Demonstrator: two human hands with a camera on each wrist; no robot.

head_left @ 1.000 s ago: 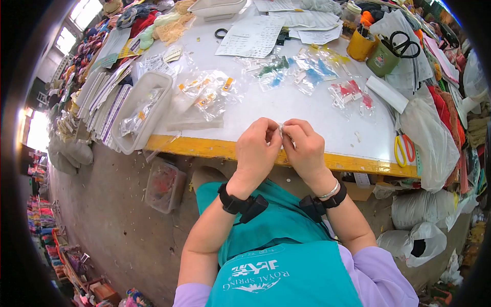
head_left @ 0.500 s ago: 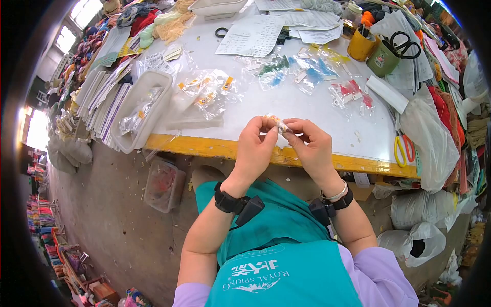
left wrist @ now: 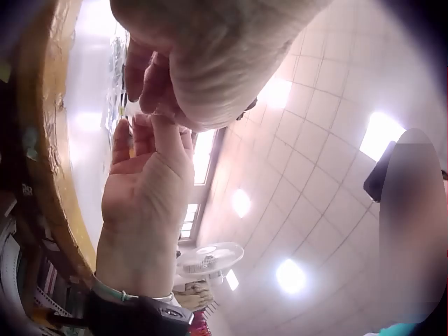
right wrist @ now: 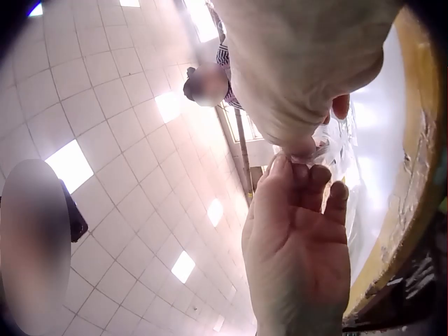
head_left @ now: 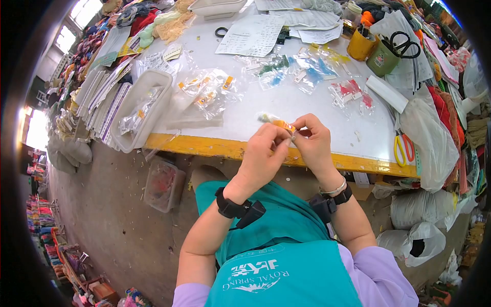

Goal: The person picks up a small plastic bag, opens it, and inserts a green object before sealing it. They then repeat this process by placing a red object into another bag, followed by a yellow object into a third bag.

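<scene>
Over the table's near edge, my left hand (head_left: 266, 151) and right hand (head_left: 314, 143) meet at the fingertips, both pinching a small clear plastic bag (head_left: 279, 124). The bag has an orange label, with something pale and greenish at its far end, which points up and left beyond the fingers. In the left wrist view my right hand (left wrist: 150, 182) reaches up to the left fingertips. My left hand (right wrist: 297, 231) shows in the right wrist view, thumb and fingers at the bag's edge. Fingers hide the bag's near end.
Bags with orange labels (head_left: 207, 92) lie left of centre, beside a white plastic bin (head_left: 166, 84). Bags of coloured pieces (head_left: 314, 69) lie farther back. Yellow-and-red-handled scissors (head_left: 404, 148) rest at the right edge, below a green can (head_left: 381, 61) holding scissors. Papers (head_left: 250, 36) cover the back.
The bag, at first mostly hidden between the fingertips, now shows its orange label and pale end out to the left. Both hands have shifted slightly right, the left now turned more across.
</scene>
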